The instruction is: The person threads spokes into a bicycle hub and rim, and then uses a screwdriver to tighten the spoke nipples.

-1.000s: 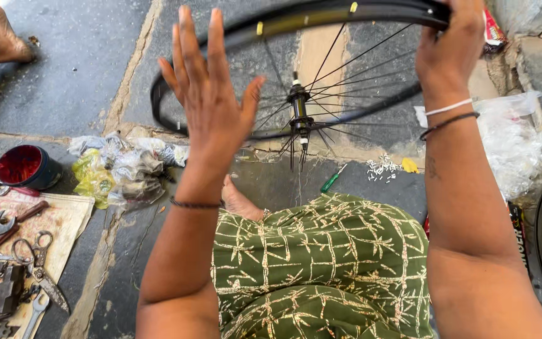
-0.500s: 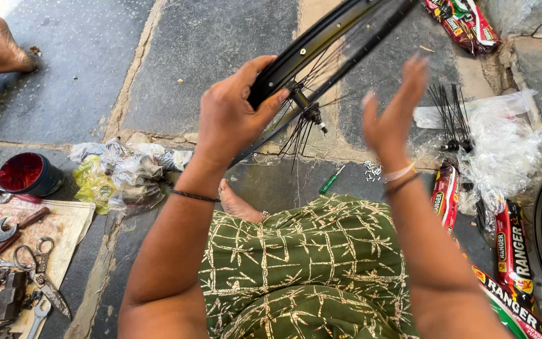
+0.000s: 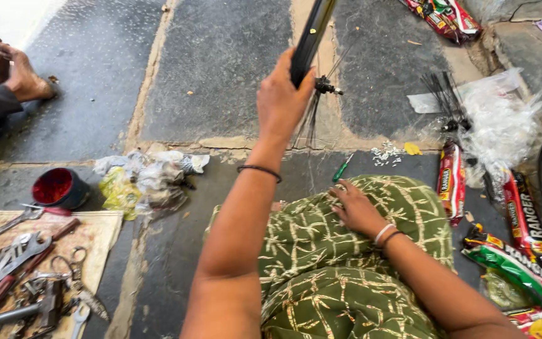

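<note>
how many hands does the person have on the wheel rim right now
1. The left hand grips the black wheel rim, held edge-on. The right hand rests on the green patterned cloth over the lap, off the rim.

Red long packets (image 3: 451, 182) at right, green-red packet (image 3: 522, 270), another top (image 3: 443, 16)

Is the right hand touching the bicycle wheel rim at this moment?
Apart. The head view shows the right hand resting flat on the green patterned cloth over the knee, well below the bicycle wheel rim, which only the left hand grips.
</note>
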